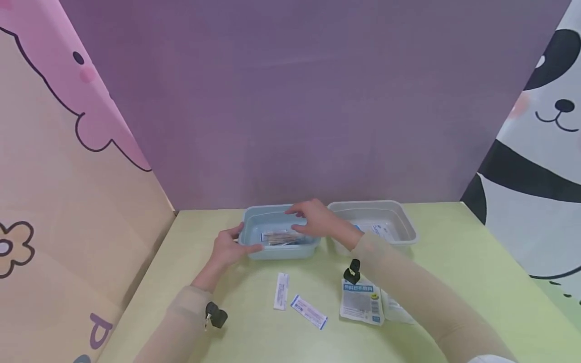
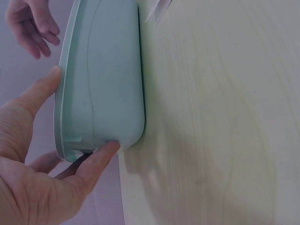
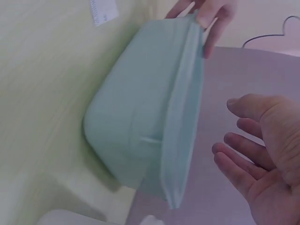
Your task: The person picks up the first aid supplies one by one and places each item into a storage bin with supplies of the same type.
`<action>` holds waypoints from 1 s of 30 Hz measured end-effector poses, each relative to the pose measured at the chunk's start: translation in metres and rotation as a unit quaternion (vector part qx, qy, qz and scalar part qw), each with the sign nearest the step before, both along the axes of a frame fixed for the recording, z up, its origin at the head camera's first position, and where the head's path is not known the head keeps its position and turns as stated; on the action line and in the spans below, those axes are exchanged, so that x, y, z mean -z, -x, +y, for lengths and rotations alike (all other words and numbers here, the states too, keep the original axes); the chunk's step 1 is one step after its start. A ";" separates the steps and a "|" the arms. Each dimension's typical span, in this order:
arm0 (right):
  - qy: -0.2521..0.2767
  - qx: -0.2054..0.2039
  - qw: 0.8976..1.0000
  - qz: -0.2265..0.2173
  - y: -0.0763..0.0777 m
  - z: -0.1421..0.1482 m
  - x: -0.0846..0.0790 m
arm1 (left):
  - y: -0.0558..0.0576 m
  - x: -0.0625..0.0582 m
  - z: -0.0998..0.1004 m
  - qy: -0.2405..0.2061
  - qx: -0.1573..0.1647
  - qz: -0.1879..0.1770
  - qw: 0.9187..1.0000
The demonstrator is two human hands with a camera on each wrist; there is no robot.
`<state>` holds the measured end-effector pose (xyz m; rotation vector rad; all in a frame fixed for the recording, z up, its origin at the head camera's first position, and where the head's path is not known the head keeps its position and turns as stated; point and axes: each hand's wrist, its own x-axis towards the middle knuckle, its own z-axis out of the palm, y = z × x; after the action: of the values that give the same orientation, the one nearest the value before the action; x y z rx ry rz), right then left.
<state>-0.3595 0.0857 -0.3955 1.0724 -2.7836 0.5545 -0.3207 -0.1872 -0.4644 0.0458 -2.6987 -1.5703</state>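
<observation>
A light blue plastic bin (image 1: 282, 252) stands at the back middle of the table, with clear-wrapped packs of thin sticks (image 1: 282, 238) lying inside. My left hand (image 1: 228, 247) grips its left end, the thumb on the front rim and the fingers against the end wall, as the left wrist view also shows. Over the bin's right part hovers my right hand (image 1: 315, 219), its fingers loosely bent and holding nothing. In the right wrist view this right hand (image 3: 262, 150) is apart from the bin's rim.
A pale grey bin (image 1: 410, 234) with packets inside stands to the right. Two slim white-and-blue sachets (image 1: 281, 291) lie in front of the blue bin. Further right are a flat pack with blue print (image 1: 361, 303) and another white pack (image 1: 396, 311), partly under the right forearm. A purple wall (image 1: 290, 111) rises behind.
</observation>
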 end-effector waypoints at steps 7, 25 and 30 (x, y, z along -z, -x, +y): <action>0.036 -0.002 0.998 0.043 -0.024 0.006 -0.011 | -0.002 0.002 0.000 0.006 -0.002 -0.009 1.000; -0.005 -0.027 0.997 0.069 -0.107 0.016 -0.011 | 0.001 -0.004 0.001 0.002 -0.001 -0.009 1.000; -0.007 -0.040 0.997 0.069 -0.112 0.020 0.007 | 0.003 -0.003 0.002 0.000 0.001 -0.008 1.000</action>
<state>-0.2471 0.1060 -0.4030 1.1809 -2.6400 0.4529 -0.3235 -0.1856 -0.4613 0.0557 -2.7125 -1.5761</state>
